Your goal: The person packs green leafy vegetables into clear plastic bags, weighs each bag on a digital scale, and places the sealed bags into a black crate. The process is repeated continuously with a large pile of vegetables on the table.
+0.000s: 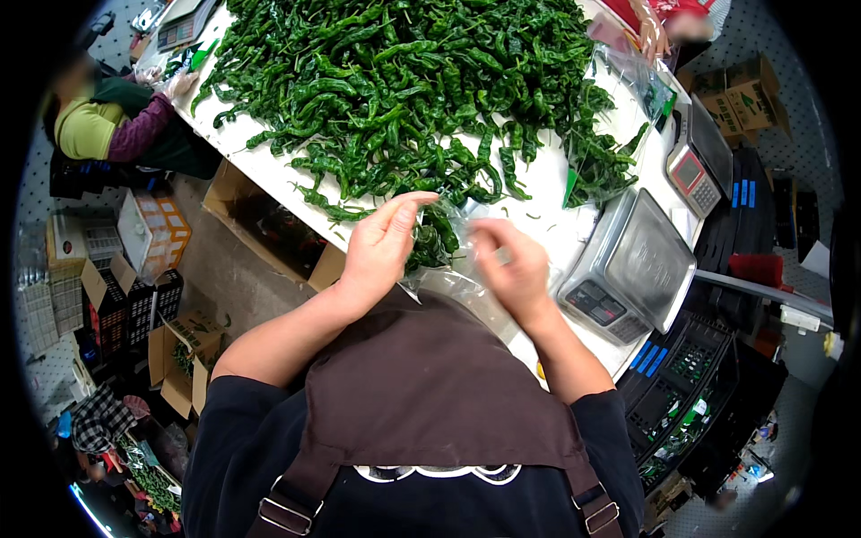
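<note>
A clear plastic bag [464, 259] with green peppers [434, 239] inside lies at the table's near edge, between my hands. My left hand [380, 252] is against the bag's left side, thumb and fingers together at its rim. On the other side, my right hand [511, 269] is blurred, its fingers curled close to the plastic; the blur hides whether they grip it. Just beyond spreads a large heap of wrinkled green peppers [403, 94] on the white table [545, 158]. To the right of my right hand stands a digital scale [646, 259] with a bare metal pan.
Another filled clear bag [599, 165] lies beyond the scale, near a second scale [693, 175]. A co-worker [107, 121] stands at the left edge; another person's hand [652, 33] is at the far right. An open cardboard box [269, 228] sits below the table's left edge.
</note>
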Available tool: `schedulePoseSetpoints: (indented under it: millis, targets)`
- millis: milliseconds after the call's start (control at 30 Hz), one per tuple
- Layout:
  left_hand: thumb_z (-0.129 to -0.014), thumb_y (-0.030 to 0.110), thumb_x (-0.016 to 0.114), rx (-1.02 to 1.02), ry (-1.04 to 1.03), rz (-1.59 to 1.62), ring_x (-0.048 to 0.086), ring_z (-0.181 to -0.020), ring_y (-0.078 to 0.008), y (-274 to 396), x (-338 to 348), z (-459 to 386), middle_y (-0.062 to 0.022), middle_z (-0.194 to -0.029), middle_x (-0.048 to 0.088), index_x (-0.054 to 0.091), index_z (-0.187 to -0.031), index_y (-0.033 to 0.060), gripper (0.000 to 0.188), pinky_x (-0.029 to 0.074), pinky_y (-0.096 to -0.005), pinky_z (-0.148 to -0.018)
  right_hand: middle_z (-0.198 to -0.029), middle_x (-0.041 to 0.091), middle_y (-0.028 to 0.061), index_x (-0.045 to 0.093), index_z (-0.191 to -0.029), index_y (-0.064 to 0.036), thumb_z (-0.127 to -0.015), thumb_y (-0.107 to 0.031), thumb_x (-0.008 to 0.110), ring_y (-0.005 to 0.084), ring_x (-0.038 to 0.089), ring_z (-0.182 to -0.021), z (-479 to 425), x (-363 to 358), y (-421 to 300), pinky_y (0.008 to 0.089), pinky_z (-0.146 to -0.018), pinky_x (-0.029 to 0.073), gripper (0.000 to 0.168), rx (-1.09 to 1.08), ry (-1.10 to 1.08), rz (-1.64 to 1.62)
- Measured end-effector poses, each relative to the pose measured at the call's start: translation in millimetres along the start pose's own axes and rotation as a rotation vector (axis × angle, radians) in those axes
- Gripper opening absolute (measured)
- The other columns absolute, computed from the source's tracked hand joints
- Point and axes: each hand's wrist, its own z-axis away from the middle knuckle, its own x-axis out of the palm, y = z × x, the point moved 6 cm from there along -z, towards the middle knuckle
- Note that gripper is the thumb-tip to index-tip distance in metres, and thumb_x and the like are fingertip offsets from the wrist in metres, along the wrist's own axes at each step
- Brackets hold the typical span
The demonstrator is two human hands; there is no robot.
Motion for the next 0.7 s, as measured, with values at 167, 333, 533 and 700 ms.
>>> schedulePoseSetpoints:
  millis: [167,333,533,700]
  targets:
    - [-0.108,0.031,0.038,-0.007,-0.008,0.034,0.032,-0.041,-0.0025,2,-3,-1,0.0063,-0.055,0.038,0.059,-0.126,0.0017,0.040,0.032,-0.0195,-0.037,-0.081,0.068,0.0182,0.058,-0.115,0.004,-0.087,-0.011,0.058,0.0357,0.066,-0.076,-29,-6,196,0.0426,-0.072,0.052,0.031,0.501,0.021,0.415]
    - [-0.108,0.031,0.039,-0.002,-0.017,0.020,0.033,-0.041,-0.0026,4,-9,-3,0.0060,-0.056,0.038,0.059,-0.127,0.0014,0.040,0.032,-0.0196,-0.037,-0.112,0.063,0.0261,0.040,-0.137,0.000,-0.084,-0.011,0.060,0.0429,0.062,-0.100,-14,32,258,0.0483,-0.087,0.050,0.058,0.457,-0.184,0.876]
    - [-0.108,0.027,0.039,0.014,-0.004,0.037,0.032,-0.042,-0.0015,-1,-13,-3,0.0076,-0.055,0.037,0.059,-0.126,0.0008,0.038,0.031,-0.0191,-0.038,-0.076,0.064,0.0041,0.065,-0.114,-0.003,-0.095,-0.017,0.059,0.0087,0.057,-0.062,-10,-21,189,0.0247,-0.055,0.047,0.024,0.651,0.013,-0.008]
    - [-0.108,0.024,0.041,0.012,-0.032,0.029,0.030,-0.045,-0.0002,-1,-1,-2,0.0097,-0.057,0.035,0.059,-0.126,-0.0003,0.036,0.025,-0.0190,-0.040,-0.073,0.060,0.0031,0.067,-0.099,0.002,-0.092,-0.007,0.056,0.0052,0.047,-0.054,15,-125,17,0.0201,-0.047,0.033,0.015,0.513,-0.006,-0.398]
